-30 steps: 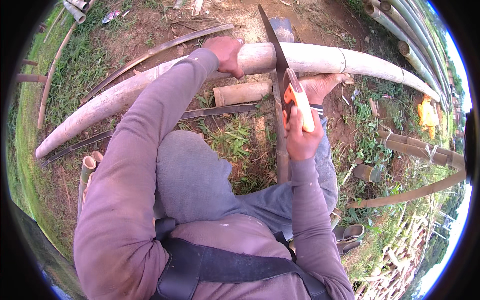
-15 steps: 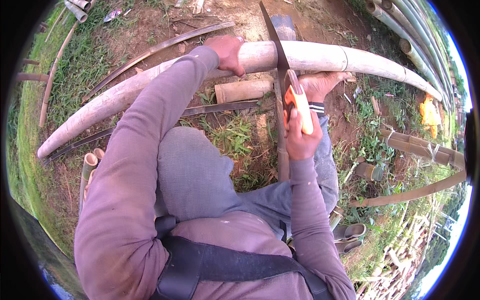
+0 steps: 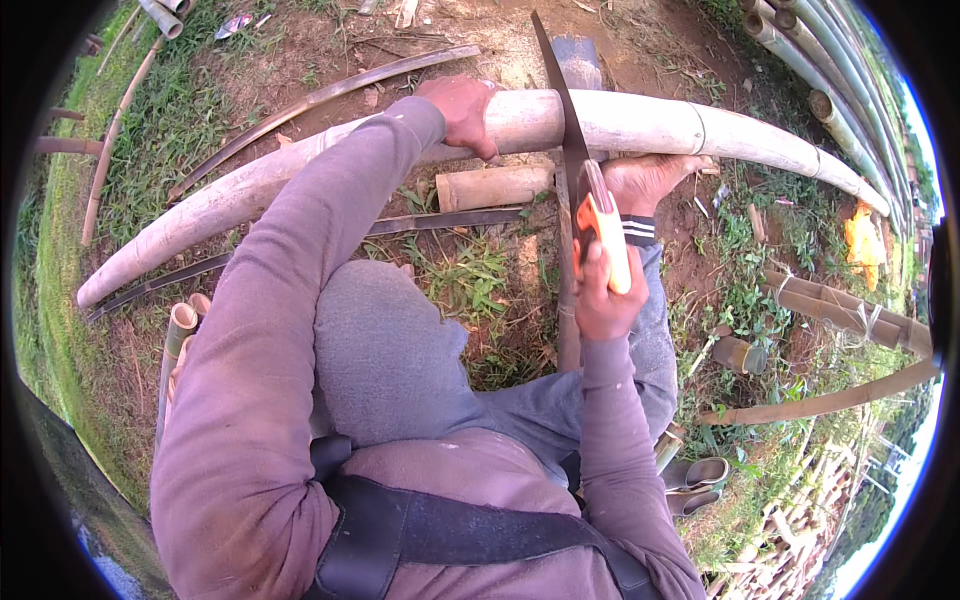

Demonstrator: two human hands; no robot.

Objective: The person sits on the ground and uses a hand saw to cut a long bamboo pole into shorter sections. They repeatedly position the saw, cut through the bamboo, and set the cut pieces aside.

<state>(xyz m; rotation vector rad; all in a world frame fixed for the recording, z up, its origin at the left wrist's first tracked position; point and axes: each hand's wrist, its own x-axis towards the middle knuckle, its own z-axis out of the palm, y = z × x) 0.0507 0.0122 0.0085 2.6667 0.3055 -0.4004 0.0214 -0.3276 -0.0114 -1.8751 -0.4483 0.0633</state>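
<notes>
A long pale bamboo pole (image 3: pixel 645 120) lies crosswise in front of me. My left hand (image 3: pixel 462 112) is clamped over it, left of a handsaw (image 3: pixel 574 135). The saw's dark blade stands across the pole with its tip pointing away from me. Closed around the saw's orange and cream handle is my right hand (image 3: pixel 608 300), on the near side of the pole. A bare foot (image 3: pixel 650 183) presses against the pole's near side, just right of the blade. How deep the blade sits in the bamboo cannot be made out.
A short bamboo piece (image 3: pixel 495 188) lies under the pole, beside an upright-looking narrow post (image 3: pixel 567 300). Split strips (image 3: pixel 330 92) rest on the grass. Several green poles (image 3: pixel 850 100) are stacked far right. Boots (image 3: pixel 693 475) and a heap of bamboo scraps (image 3: pixel 800 525) are at lower right.
My right hand and the saw handle have come slightly nearer to me relative to the pole. My left hand keeps its hold. The whole view has shifted a little.
</notes>
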